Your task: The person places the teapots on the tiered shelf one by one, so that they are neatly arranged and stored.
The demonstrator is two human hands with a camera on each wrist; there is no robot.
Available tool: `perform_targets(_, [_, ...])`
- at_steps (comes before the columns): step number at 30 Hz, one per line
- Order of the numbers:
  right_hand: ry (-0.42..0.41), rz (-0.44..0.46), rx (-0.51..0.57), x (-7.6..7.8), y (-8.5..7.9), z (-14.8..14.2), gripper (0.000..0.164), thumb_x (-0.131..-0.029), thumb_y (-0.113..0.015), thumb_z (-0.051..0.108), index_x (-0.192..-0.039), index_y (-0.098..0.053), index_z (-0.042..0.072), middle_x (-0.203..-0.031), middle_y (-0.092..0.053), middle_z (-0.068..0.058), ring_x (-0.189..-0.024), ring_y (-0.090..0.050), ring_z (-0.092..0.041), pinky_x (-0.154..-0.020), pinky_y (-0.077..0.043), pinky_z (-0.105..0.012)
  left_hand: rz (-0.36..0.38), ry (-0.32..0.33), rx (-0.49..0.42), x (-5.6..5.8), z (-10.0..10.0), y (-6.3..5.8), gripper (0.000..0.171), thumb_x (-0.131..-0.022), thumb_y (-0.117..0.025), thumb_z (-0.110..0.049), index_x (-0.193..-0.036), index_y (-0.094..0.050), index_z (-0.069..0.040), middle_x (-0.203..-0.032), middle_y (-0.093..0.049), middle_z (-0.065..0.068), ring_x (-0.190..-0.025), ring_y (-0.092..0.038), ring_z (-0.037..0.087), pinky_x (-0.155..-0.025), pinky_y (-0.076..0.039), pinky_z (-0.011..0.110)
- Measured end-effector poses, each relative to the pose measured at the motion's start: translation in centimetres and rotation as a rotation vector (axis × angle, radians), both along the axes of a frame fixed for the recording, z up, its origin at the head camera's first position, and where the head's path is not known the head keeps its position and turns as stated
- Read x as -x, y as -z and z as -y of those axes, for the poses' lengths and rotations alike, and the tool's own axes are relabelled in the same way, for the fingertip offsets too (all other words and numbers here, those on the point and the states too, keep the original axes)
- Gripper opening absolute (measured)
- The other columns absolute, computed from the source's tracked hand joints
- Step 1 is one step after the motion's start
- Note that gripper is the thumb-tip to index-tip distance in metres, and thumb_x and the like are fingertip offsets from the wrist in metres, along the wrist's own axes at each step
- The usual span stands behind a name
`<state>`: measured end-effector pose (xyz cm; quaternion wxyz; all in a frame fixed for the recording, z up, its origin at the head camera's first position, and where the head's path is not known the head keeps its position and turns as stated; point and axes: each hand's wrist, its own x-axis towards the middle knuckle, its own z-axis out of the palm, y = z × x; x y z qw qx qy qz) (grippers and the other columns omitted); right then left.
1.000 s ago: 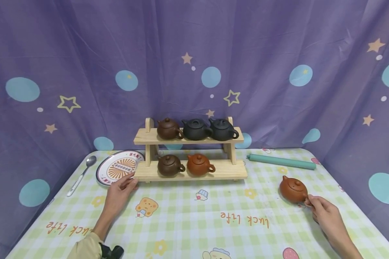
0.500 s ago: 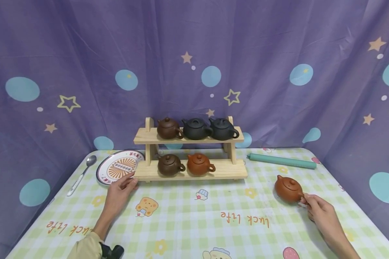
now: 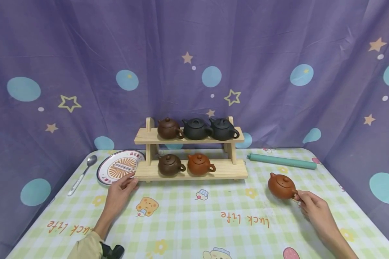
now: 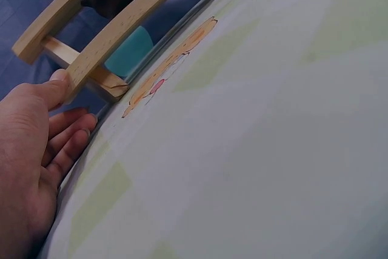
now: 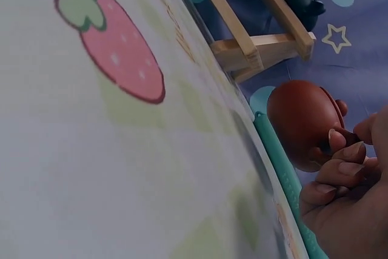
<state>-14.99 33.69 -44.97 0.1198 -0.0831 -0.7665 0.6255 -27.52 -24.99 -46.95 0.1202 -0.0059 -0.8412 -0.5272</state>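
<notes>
My right hand (image 3: 316, 212) pinches the handle of a reddish-brown teapot (image 3: 281, 186), holding it above the tablecloth right of a two-tier wooden rack (image 3: 225, 175). The right wrist view shows the teapot (image 5: 303, 122) raised off the cloth, fingers curled at its handle. At the rack's lower left end, my left hand (image 3: 118, 194) grips the shelf board (image 4: 115, 31), thumb on its end. A dark brown teapot (image 3: 169, 165) and an orange-brown teapot (image 3: 199, 164) sit on the lower shelf. Above stand a brown teapot (image 3: 168, 129) and two black teapots (image 3: 195, 130).
Left of the rack lies a patterned plate (image 3: 105, 176), partly behind the shelf end. A spoon (image 3: 82, 176) rests farther left. A green rolled stick-like object (image 3: 282, 161) lies at the back right. A purple curtain (image 3: 262, 43) hangs behind the checked tablecloth (image 3: 188, 223).
My right hand has carried the reddish-brown teapot leftward and slightly toward the back, nearer the rack. The left hand has stayed at the rack's end.
</notes>
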Motion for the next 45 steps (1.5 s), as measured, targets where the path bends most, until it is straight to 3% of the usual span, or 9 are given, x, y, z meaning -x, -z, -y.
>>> perform_targets(15, [-0.049, -0.028, -0.020, 0.8, -1.2, 1.8, 0.040, -0.112, -0.049, 0.026, -0.098, -0.064, -0.008, -0.075, -0.053, 0.002, -0.057, -0.037, -0.004, -0.046, -0.029, -0.035, -0.020, 0.008, -0.019, 0.2, 0.1, 0.2, 0.043, -0.105, -0.064, -0.014, -0.143, -0.056, 0.003, -0.124, -0.068, 0.026, -0.090, -0.072, 0.008, -0.082, -0.059, 0.018])
perform_targets(25, [-0.068, 0.007, -0.012, 1.5, -1.4, 3.0, 0.039, -0.112, -0.048, 0.024, -0.099, -0.063, -0.009, -0.071, -0.045, 0.004, -0.056, -0.034, -0.005, -0.046, -0.031, -0.032, -0.006, 0.005, -0.020, 0.1, 0.0, 0.1, 0.044, -0.105, -0.064, -0.016, -0.144, -0.056, 0.002, -0.125, -0.068, 0.026, -0.089, -0.071, 0.005, -0.083, -0.058, 0.017])
perform_targets(33, [-0.067, -0.047, -0.094, 2.2, -1.2, 4.1, 0.043, -0.113, -0.046, 0.026, -0.103, -0.062, -0.012, -0.070, -0.046, 0.003, -0.055, -0.034, -0.005, -0.045, -0.034, -0.030, 0.006, 0.006, -0.024, 0.0, 0.1, 0.0, 0.044, -0.105, -0.064, -0.016, -0.145, -0.055, 0.002, -0.125, -0.068, 0.026, -0.089, -0.072, 0.006, -0.083, -0.058, 0.017])
perform_targets(45, [-0.095, -0.054, -0.061, 3.1, -1.6, 5.3, 0.042, -0.114, -0.044, 0.026, -0.103, -0.060, -0.011, -0.067, -0.039, 0.003, -0.055, -0.032, -0.006, -0.046, -0.032, -0.030, -0.004, 0.005, -0.017, 0.1, 0.1, 0.1, 0.044, -0.105, -0.064, -0.016, -0.144, -0.056, 0.003, -0.124, -0.068, 0.026, -0.089, -0.071, 0.004, -0.083, -0.058, 0.017])
